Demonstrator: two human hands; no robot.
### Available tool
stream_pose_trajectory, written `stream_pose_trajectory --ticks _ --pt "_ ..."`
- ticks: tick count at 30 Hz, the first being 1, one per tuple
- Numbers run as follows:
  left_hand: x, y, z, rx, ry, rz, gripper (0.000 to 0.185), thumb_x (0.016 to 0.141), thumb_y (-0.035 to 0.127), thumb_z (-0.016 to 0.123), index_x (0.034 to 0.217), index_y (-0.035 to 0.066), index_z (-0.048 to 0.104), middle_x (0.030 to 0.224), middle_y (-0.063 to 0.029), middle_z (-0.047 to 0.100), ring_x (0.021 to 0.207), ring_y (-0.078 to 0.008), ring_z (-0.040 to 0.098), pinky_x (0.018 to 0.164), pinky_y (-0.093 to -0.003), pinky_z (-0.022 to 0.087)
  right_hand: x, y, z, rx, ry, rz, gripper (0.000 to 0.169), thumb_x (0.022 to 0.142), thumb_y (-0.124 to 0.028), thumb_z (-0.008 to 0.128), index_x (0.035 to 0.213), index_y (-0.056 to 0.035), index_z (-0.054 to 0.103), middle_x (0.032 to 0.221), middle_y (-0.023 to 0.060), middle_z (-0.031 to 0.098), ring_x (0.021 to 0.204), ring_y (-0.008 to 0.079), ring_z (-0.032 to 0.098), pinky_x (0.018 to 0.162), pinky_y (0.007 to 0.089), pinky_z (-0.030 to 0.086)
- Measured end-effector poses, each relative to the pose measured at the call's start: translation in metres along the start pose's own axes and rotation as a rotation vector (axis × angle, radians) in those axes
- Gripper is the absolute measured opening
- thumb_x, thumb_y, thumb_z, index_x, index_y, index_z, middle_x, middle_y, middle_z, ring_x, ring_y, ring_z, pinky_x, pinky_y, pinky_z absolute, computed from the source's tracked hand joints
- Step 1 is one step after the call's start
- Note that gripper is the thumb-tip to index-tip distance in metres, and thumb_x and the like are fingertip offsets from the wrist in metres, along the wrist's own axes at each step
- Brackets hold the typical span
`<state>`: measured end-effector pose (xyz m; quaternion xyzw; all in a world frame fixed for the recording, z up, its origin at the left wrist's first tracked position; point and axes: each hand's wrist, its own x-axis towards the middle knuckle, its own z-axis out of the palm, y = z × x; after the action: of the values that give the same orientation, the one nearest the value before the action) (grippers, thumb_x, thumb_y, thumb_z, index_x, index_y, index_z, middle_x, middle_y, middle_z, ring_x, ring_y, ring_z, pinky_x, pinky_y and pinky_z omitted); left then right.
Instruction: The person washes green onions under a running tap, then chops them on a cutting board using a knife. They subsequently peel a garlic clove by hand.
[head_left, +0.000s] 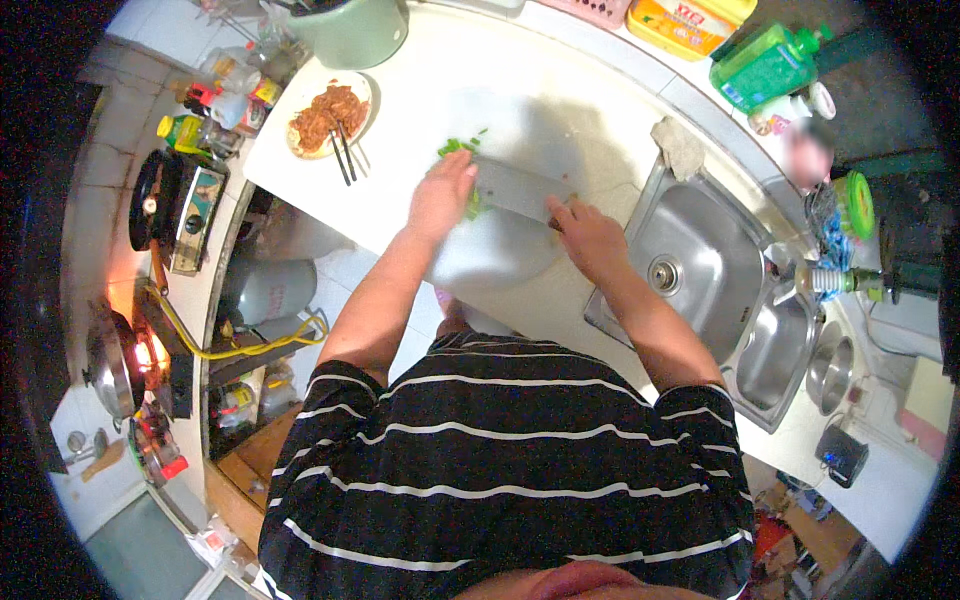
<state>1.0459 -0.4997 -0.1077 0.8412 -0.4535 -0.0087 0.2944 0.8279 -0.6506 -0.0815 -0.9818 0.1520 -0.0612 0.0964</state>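
My right hand (589, 232) is closed round the handle of a cleaver (517, 191), whose broad metal blade points left over a pale cutting board (487, 255). At the blade's far end, my left hand (446, 187) rests with its fingers close together and bent over chopped green vegetable pieces (456, 145). More green bits show between that hand and the blade. What lies under the left fingers is hidden. To the left stands a plate of reddish-brown food (330, 116), with a pair of black chopsticks (345, 157) resting on it.
A double steel sink (705, 262) is at the right, with a grey cloth (679, 146) at its back corner. A green pot (349, 34) stands at the back left. Bottles, a wok pan (112, 367) and a lit gas stove (154, 352) are at the far left.
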Motion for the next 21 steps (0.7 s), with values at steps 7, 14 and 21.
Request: stream_pose_trajectory --ticks 7,14,21 --pt "-0.021 -0.013 -0.007 -0.157 0.090 -0.136 0.031 0.090 0.016 0.051 0.116 0.001 0.058 0.117 -0.0178 0.058 0.109 -0.0323 0.055 0.096 -0.0379 0.042 0.032 0.012 0.011 0.200 0.006 0.219 0.041 0.082 -0.025 0.058 0.122 -0.0199 0.050 0.092 0.0096 0.060 0.083 0.0301 0.061 0.068 0.0419 0.050" --pt "-0.051 0.002 0.004 0.007 -0.031 -0.022 0.082 0.075 0.028 0.073 0.135 -0.008 0.029 0.140 -0.0271 0.031 0.129 -0.0436 0.030 0.107 -0.0446 0.027 0.068 -0.020 0.039 0.165 -0.075 0.148 0.034 0.084 -0.025 0.054 0.118 -0.0187 0.055 0.090 0.0102 0.063 0.083 0.0307 0.062 0.070 0.0433 0.049" --pt "-0.041 -0.015 0.027 0.072 0.025 -0.041 0.082 0.079 0.033 0.069 0.139 -0.002 0.026 0.143 -0.0231 0.030 0.131 -0.0399 0.030 0.110 -0.0426 0.026 0.055 -0.013 0.046 0.660 0.059 0.236 0.035 0.082 -0.025 0.060 0.115 -0.0133 0.059 0.083 0.0115 0.064 0.078 0.0251 0.063 0.069 0.0390 0.049"
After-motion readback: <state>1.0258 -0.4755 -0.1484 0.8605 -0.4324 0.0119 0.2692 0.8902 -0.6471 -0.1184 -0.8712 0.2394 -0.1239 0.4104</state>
